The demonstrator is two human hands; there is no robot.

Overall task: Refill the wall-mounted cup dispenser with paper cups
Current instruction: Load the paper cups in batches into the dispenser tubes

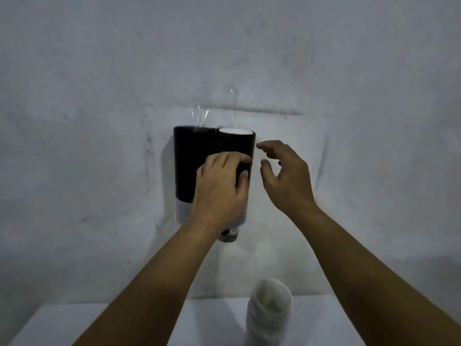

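- Well along, judging by the white disc (236,131) showing level with the top rim of the right-hand tube of the wall-mounted cup dispenser (189,161): apparently a cup stack filling that tube.
- Left-hand tube dark at the top, with clear plastic wrap (199,116) rising above it; fill level hidden.
- More paper cups (268,313) standing as a sleeve-wrapped stack on the desk (124,325) below, well apart from both hands, so possibly still to be loaded.
- Left hand (220,187) laid on the front of the right-hand tube, fingers curved against it, probably steadying; true grip hard to tell in the dim view.
- Right hand (284,174) just beside the dispenser's right edge, not touching, fingers loosely curled, holding nothing.
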